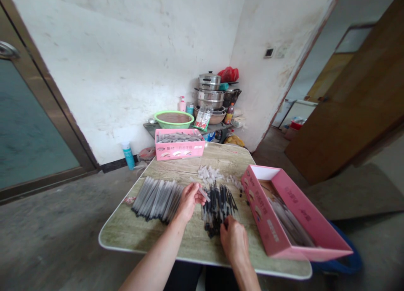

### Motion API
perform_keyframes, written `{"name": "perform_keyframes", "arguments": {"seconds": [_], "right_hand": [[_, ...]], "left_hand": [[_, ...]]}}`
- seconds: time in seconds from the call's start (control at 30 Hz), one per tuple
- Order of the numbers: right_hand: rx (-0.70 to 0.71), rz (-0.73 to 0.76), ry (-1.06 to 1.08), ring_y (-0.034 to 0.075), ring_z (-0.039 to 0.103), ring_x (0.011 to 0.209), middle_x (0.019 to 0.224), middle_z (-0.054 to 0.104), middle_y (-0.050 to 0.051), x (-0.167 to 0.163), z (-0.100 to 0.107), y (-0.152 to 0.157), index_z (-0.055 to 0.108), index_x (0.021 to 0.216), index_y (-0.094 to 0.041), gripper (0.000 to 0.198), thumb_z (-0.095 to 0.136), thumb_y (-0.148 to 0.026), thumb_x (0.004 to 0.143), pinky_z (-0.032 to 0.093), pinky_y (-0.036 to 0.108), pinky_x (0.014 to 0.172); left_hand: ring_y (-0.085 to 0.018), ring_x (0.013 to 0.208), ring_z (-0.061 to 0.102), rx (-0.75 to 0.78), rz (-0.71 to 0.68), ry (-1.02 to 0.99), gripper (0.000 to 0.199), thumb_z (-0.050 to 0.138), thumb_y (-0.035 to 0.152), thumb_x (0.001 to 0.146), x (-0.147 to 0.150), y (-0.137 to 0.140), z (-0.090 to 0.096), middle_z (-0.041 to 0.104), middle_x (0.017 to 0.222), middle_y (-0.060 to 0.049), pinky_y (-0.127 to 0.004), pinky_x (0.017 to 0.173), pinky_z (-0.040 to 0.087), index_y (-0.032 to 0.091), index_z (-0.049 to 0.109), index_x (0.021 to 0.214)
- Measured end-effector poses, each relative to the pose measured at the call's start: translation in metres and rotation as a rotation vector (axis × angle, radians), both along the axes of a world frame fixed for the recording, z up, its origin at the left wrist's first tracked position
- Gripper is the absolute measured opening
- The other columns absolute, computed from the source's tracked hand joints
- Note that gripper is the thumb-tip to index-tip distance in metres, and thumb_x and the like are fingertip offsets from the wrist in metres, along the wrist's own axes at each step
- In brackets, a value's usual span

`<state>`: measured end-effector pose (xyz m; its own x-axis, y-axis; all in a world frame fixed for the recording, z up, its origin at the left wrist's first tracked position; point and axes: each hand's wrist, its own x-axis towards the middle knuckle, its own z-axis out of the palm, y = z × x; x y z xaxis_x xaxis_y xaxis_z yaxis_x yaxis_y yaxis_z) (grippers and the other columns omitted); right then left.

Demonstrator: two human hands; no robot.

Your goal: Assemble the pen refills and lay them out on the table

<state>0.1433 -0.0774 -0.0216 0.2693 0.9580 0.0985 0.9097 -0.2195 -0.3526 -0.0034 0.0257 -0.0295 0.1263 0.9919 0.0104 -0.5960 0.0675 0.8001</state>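
Observation:
My left hand [190,199] is closed around a clear pen barrel [204,194], tilted above the table between two groups of pen parts. To its left lies a row of translucent pen barrels [158,198] with dark ends toward me. My right hand [234,236] has its fingers bent together at the near end of a pile of black pen refills [217,206]. What sits between those fingertips is hidden. Behind the refills is a small heap of whitish translucent pieces [208,173], perhaps caps, with more scattered to its right.
On the wood-patterned table [192,244], a pink box [179,150] filled with pens stands at the back left. A larger pink box [268,223] holding long clear pieces is at the right edge. Beyond are a green basin [173,124] and stacked steel pots [210,97].

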Motion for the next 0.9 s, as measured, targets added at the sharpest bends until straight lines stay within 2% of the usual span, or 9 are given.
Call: {"name": "perform_keyframes", "arguments": {"seconds": [0.2, 0.33, 0.47, 0.57, 0.7, 0.9], "right_hand": [[0.012, -0.07, -0.035, 0.02, 0.066, 0.057, 0.063, 0.071, 0.012, 0.004, 0.005, 0.0, 0.06, 0.069, -0.018, 0.017, 0.047, -0.014, 0.078, 0.03, 0.025, 0.049], [0.105, -0.109, -0.015, 0.02, 0.064, 0.054, 0.057, 0.068, 0.009, 0.014, 0.015, -0.008, 0.058, 0.065, -0.02, 0.018, 0.047, -0.019, 0.08, 0.032, 0.025, 0.05], [0.241, -0.064, 0.188, 0.017, 0.06, 0.052, 0.054, 0.064, 0.003, 0.019, 0.027, -0.022, 0.057, 0.063, -0.02, 0.021, 0.049, -0.027, 0.081, 0.036, 0.023, 0.052], [0.276, -0.022, 0.352, 0.015, 0.055, 0.05, 0.051, 0.059, -0.002, 0.016, 0.033, -0.034, 0.058, 0.061, -0.02, 0.023, 0.052, -0.032, 0.079, 0.037, 0.021, 0.051], [0.279, 0.016, 0.409, 0.013, 0.05, 0.048, 0.05, 0.053, -0.003, 0.011, 0.037, -0.046, 0.057, 0.06, -0.019, 0.025, 0.052, -0.034, 0.079, 0.036, 0.02, 0.048], [0.28, 0.042, 0.443, 0.014, 0.051, 0.049, 0.05, 0.054, -0.002, 0.007, 0.037, -0.048, 0.056, 0.059, -0.019, 0.024, 0.053, -0.031, 0.079, 0.037, 0.021, 0.048]], "left_hand": [[-0.013, 0.045, 0.06, -0.004, 0.002, 0.002, 0.037, 0.067, 0.047, 0.073, 0.0, 0.0, 0.0, 0.067, 0.061, -0.005, -0.021, 0.04, 0.045, 0.013, 0.057, 0.084], [-0.014, 0.046, 0.062, -0.023, 0.037, -0.007, 0.042, 0.07, 0.05, 0.069, 0.001, 0.001, -0.001, 0.068, 0.061, -0.005, -0.022, 0.042, 0.046, 0.012, 0.059, 0.083], [-0.014, 0.049, 0.062, -0.022, 0.085, -0.032, 0.04, 0.069, 0.048, 0.071, 0.0, 0.003, -0.003, 0.067, 0.061, -0.004, -0.022, 0.045, 0.048, 0.012, 0.059, 0.084], [-0.014, 0.05, 0.063, -0.026, 0.117, -0.052, 0.039, 0.069, 0.047, 0.072, -0.002, 0.005, -0.005, 0.068, 0.063, -0.005, -0.022, 0.046, 0.049, 0.012, 0.06, 0.084], [-0.013, 0.05, 0.062, -0.053, 0.155, -0.088, 0.039, 0.071, 0.047, 0.069, -0.004, 0.008, -0.007, 0.067, 0.061, -0.004, -0.021, 0.045, 0.048, 0.012, 0.059, 0.084], [-0.012, 0.05, 0.062, -0.06, 0.153, -0.09, 0.038, 0.071, 0.046, 0.07, -0.004, 0.007, -0.006, 0.067, 0.061, -0.002, -0.02, 0.046, 0.049, 0.013, 0.059, 0.084]]}}
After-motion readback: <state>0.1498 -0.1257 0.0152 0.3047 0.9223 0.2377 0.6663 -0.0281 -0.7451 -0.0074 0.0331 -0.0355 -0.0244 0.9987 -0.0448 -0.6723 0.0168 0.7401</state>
